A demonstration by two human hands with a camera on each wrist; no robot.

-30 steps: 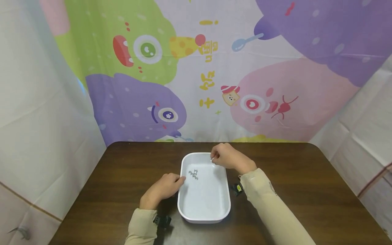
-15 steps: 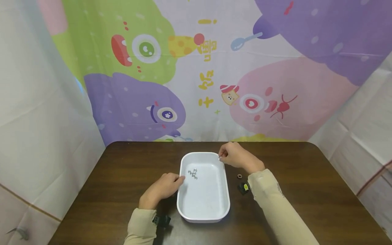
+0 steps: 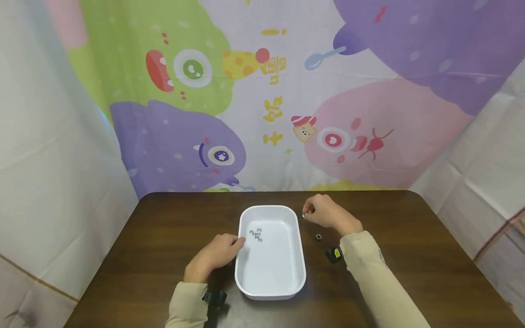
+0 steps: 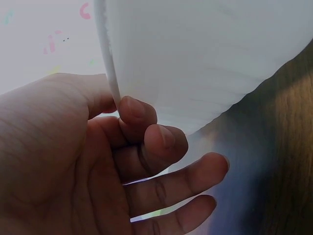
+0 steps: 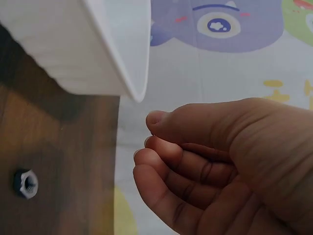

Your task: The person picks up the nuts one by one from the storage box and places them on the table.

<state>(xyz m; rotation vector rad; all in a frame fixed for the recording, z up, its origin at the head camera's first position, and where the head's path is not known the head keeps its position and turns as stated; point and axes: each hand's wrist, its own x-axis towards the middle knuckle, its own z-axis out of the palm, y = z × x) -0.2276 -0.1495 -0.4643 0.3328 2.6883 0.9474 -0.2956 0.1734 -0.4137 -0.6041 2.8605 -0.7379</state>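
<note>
My left hand (image 3: 218, 252) grips the left rim of a white rectangular tray (image 3: 270, 269), with the thumb over the edge and the fingertips (image 4: 166, 142) against the outer wall. Several small shiny metal nuts (image 3: 256, 235) lie clustered inside, towards the tray's far left. Beyond the tray's right rim, above the table, my right hand (image 3: 326, 212) pinches a small shiny nut (image 3: 304, 215) between thumb and fingertips. That piece is hidden by the fingers in the right wrist view. A single hex nut (image 3: 318, 237) lies on the table just below this hand.
The dark brown wooden table (image 3: 172, 228) carries the tray near its middle. A cartoon-print curtain (image 3: 283, 168) hangs behind its far edge, and pale cloth hangs on both sides. Black wrist devices (image 3: 334, 255) sit at the sleeve cuffs.
My right hand has moved right, from over the tray's far right corner to outside its rim, still pinching the small nut. The hex nut on the table has come into fuller view.
</note>
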